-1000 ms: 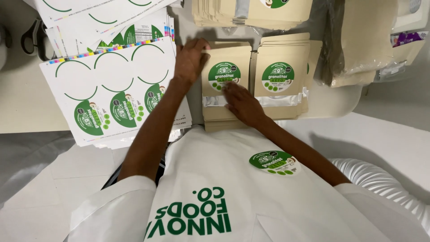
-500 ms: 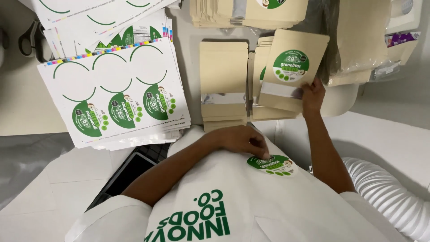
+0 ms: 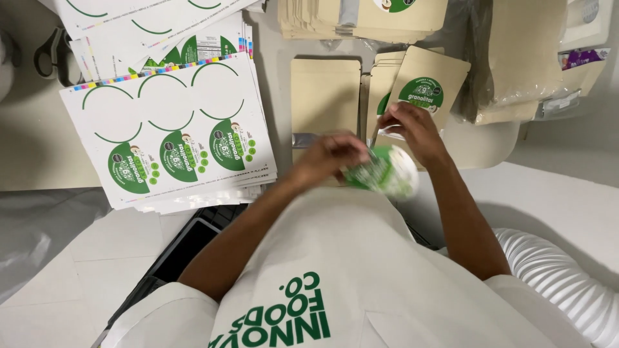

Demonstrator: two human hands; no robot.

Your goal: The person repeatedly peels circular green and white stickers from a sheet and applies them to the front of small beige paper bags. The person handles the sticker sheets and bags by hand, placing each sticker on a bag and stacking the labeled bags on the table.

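My left hand grips a round green and white sticker, blurred by motion, just above my white apron. My right hand is curled over the sticker's upper edge, fingers pinched there. Behind my hands a blank tan pouch lies flat. Beside it, a tan pouch with a green round label rests tilted on a small stack of pouches.
Sheets of green round stickers are piled at the left, with scissors beyond them. More tan pouches are stacked at the back and a plastic bag of pouches sits right. A black crate and white ribbed hose are below.
My right hand set the labelled pouch on the stack and came back. My left hand lifted the round sticker off my apron. Both hands now meet at the sticker.
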